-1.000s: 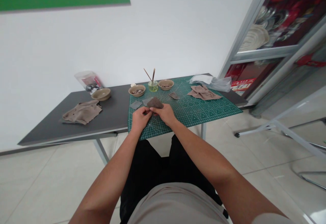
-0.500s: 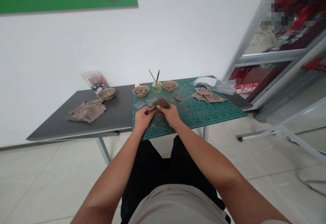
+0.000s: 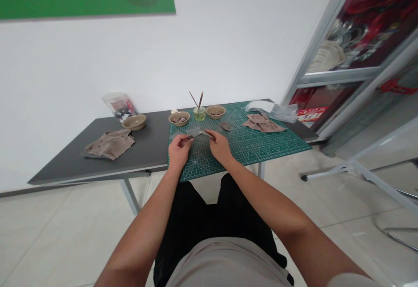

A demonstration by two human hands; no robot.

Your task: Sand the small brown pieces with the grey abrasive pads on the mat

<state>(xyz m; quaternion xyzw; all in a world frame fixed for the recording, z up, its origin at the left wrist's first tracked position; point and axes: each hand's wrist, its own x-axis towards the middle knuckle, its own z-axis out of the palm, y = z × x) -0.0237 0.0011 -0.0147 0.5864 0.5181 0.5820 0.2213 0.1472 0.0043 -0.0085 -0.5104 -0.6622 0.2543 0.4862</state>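
My right hand grips a flat grey-brown piece, seen nearly edge-on over the mat. My left hand is closed to its left, its fingers pinching a small dark thing too small to name. The two hands are a little apart. Just beyond them, thin grey square sheets lie on the green cutting mat, partly hidden by my left hand. A small curled grey-brown piece rests on the mat beyond my right hand.
Two bowls of small pieces, one at left and one at right, flank a glass jar with two sticks. Brown cloths lie left and right. A third bowl, plastic tub and clear bag stand nearby.
The grey-brown piece in my right hand has turned from showing its broad face to nearly edge-on. My hands have moved slightly apart. The view has shifted a little.
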